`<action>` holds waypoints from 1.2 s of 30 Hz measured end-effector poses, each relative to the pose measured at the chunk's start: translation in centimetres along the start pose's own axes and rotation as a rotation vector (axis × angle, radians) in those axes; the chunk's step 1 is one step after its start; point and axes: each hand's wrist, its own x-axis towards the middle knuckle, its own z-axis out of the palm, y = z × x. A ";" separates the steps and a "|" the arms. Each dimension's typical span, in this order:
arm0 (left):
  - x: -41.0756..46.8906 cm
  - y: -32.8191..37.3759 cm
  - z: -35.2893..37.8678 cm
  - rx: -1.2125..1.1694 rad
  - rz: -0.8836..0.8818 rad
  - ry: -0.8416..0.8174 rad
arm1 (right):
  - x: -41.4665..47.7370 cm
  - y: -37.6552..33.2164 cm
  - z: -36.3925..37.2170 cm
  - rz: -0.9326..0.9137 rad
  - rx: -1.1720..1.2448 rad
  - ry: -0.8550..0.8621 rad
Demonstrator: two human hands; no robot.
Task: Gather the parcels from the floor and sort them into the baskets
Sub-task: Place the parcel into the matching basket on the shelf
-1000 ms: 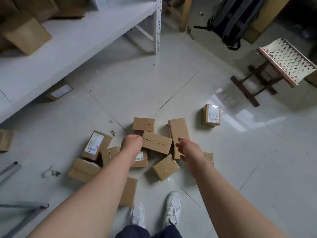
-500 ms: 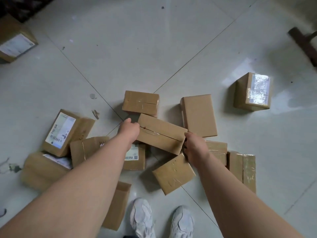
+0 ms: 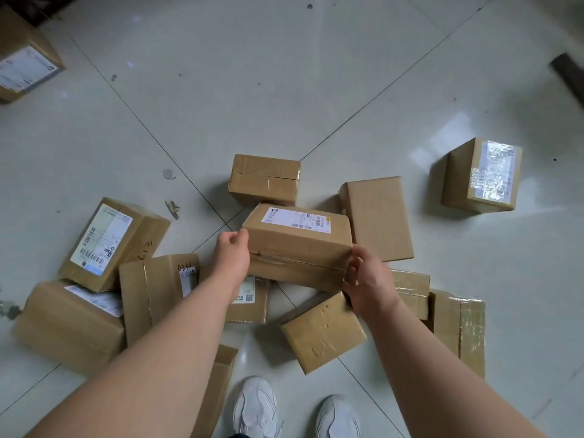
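Note:
Several brown cardboard parcels lie scattered on the pale tiled floor in front of me. A long parcel [image 3: 297,245] with a white label along its far top edge is held between both hands, tilted so the label faces up. My left hand [image 3: 232,251] grips its left end, fingers curled over the corner. At its right end my right hand [image 3: 368,279] holds it, fingers wrapped round the edge. Beneath and around it lie other parcels: a plain one [image 3: 377,218] to the right, a small one [image 3: 264,180] behind, a taped one [image 3: 322,331] near my feet.
A labelled parcel [image 3: 112,245] leans on another [image 3: 71,324] at the left. One parcel with a shiny label [image 3: 482,175] stands apart at the right, another [image 3: 22,64] at the far left. My white shoes [image 3: 256,409] are at the bottom. No basket is in view.
The view has dropped closer to the floor. Both hands closed on the long parcel's ends and turned it, so its white label now faces up.

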 end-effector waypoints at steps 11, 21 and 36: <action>3.2 0.0 1.8 -0.149 0.191 0.295 | 3.5 -0.9 2.7 -0.288 -0.139 -0.230; 6.1 1.3 -0.3 -0.116 0.342 0.268 | 5.4 -1.1 3.4 -0.411 -0.119 -0.300; 6.7 -2.5 -1.2 -0.285 0.246 0.065 | 6.6 -0.1 5.2 -0.378 -0.359 -0.340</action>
